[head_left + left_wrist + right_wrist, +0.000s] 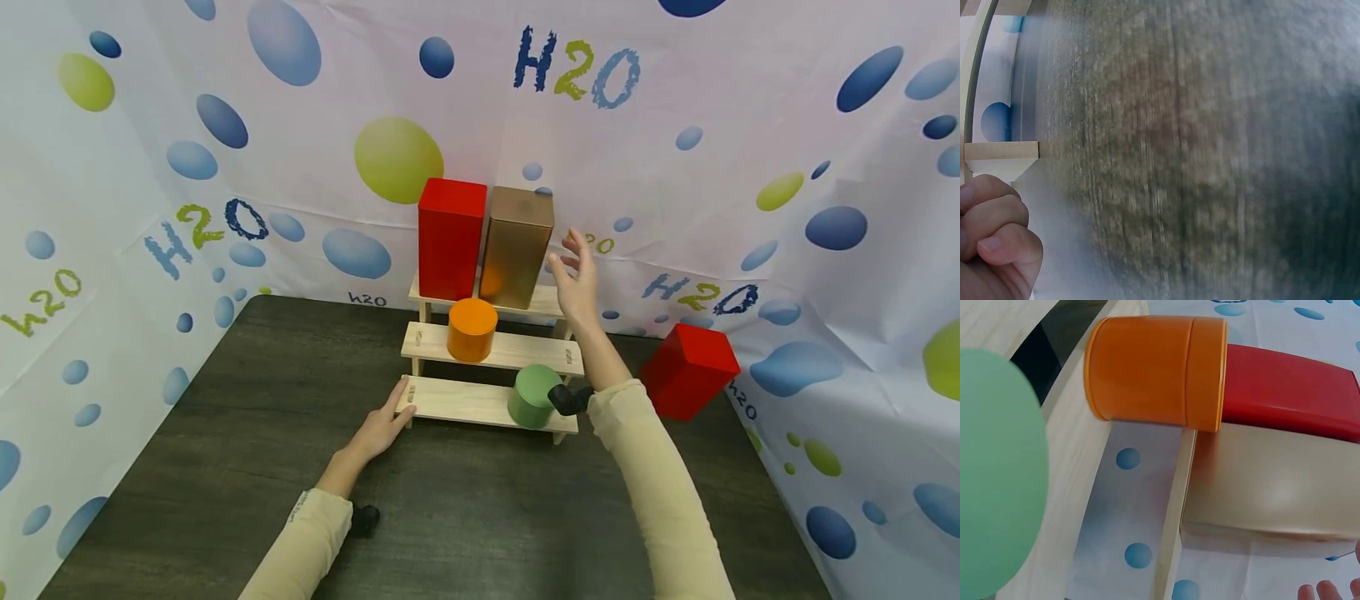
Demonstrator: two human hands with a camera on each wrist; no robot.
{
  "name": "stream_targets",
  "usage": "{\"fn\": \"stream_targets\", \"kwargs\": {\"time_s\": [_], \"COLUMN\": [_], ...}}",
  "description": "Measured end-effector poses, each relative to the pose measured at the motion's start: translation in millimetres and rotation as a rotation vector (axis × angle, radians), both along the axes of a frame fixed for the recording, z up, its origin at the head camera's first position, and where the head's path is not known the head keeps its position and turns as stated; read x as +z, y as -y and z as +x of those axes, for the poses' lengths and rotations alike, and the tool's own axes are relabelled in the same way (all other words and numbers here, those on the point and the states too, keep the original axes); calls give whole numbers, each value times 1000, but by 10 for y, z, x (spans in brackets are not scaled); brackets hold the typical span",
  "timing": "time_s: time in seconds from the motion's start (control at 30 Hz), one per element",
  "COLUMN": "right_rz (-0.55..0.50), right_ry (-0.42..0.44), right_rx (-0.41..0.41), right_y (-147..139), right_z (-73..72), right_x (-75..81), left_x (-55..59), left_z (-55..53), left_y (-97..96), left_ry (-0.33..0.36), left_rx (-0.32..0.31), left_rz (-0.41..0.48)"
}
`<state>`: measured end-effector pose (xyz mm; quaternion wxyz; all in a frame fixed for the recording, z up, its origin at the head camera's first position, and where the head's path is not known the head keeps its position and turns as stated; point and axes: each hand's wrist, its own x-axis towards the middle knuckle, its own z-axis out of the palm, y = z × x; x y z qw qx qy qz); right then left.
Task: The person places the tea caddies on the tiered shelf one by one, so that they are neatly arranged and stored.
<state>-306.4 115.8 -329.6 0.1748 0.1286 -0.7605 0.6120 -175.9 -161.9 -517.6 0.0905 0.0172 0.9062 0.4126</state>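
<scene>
A three-step wooden stand (457,400) stands on the dark table. My left hand (375,433) grips the left end of its lowest step; in the left wrist view the fingers (1000,215) curl by the wood. Beside the gold box (517,250) on the top step, my right hand (576,283) is raised with loosely bent fingers and holds nothing. A red box (452,242) stands left of the gold one. On the middle step is an orange round tin (472,332), also large in the right wrist view. A green round tin (534,396) sits at the lowest step's right.
Another red box (690,371) stands tilted in view on the table, right of the stand, beyond my right forearm. A white printed sheet (315,208) with blue and green spots hangs behind and at the sides. The dark tabletop (480,517) stretches in front.
</scene>
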Motion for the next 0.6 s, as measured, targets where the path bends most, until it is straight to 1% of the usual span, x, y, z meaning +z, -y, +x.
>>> {"fn": "stream_targets", "kwargs": {"time_s": [0.13, 0.23, 0.43, 0.6], "right_rz": [27, 47, 64, 61], "right_ry": [4, 10, 22, 22], "right_rx": [-11, -13, 1, -6], "right_y": [-66, -120, -234, -316], "right_z": [44, 93, 146, 168], "right_x": [-30, -62, -177, -263], "left_x": [6, 5, 6, 4], "left_z": [-1, 0, 4, -7], "left_y": [0, -6, -14, -12], "left_ry": [-8, -1, 4, -2], "left_rx": [0, 2, 6, 4], "left_rz": [-1, 0, -5, -8]}}
